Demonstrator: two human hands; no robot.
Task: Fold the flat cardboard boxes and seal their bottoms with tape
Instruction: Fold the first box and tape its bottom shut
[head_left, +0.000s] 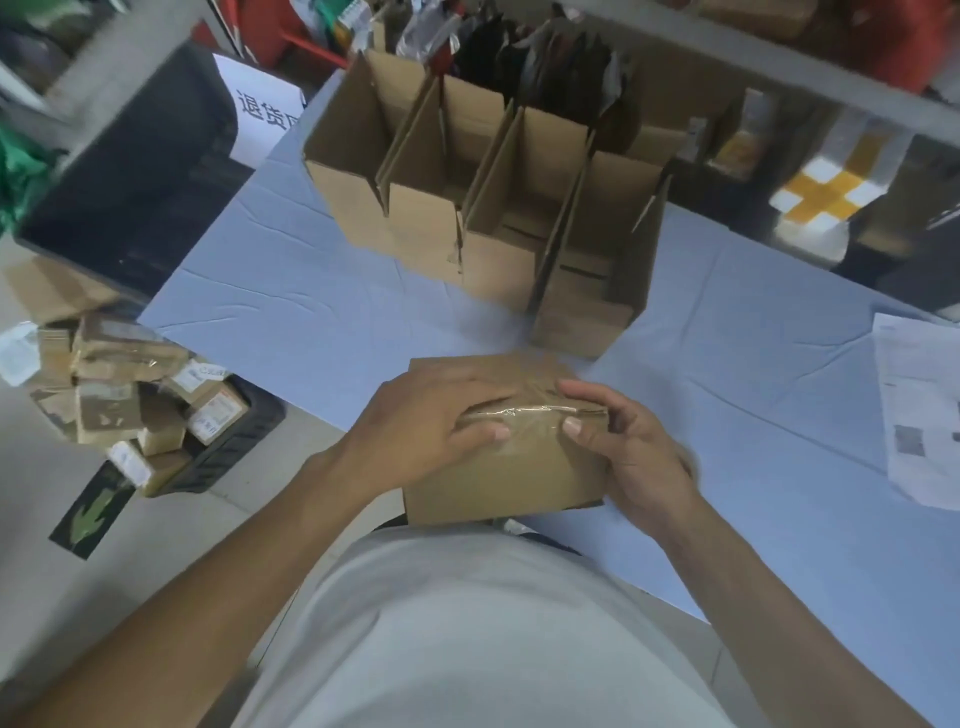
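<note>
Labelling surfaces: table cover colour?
Pale blue table cover, creased; head view.

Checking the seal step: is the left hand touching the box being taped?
Touching. The head view shows the left hand lying flat on top of the cardboard box, thumb pressing the clear tape at its edge.

Person seen from above: light grey short-sleeved shirt (467, 639) covering the torso; both forearms bare; left hand (415, 421) and right hand (623, 447) ungloved, without rings or watch.
</note>
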